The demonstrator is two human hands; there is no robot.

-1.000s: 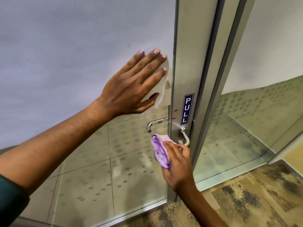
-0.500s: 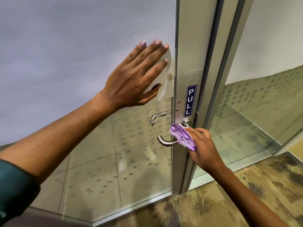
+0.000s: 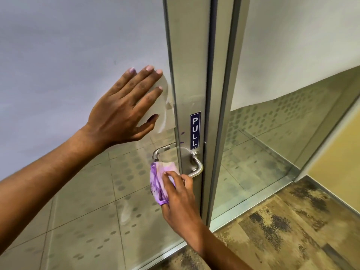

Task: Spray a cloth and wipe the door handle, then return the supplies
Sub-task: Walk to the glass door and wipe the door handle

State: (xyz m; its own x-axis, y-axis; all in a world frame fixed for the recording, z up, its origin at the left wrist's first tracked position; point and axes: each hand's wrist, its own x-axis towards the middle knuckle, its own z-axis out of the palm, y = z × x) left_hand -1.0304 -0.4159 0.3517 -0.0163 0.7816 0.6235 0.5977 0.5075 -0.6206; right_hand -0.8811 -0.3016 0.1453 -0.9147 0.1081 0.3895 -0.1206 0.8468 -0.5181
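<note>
A steel lever door handle point(image 3: 195, 166) sticks out of the metal frame of a glass door, below a blue PULL sticker point(image 3: 195, 130). My right hand point(image 3: 180, 201) grips a purple and pink cloth point(image 3: 160, 183) and presses it around the free end of the handle, which the cloth hides. A second handle point(image 3: 161, 151) shows through the glass on the far side. My left hand point(image 3: 124, 108) lies flat with fingers spread on the frosted glass, above and left of the handle. No spray bottle is in view.
The door's metal frame point(image 3: 191, 75) runs top to bottom at centre. A fixed glass panel point(image 3: 272, 133) stands to the right. Patterned brown carpet point(image 3: 282, 230) covers the floor at lower right; dotted tiles show through the glass.
My right hand slid the cloth leftward along the handle, from its base near the frame to its free end. My left hand stays flat on the glass.
</note>
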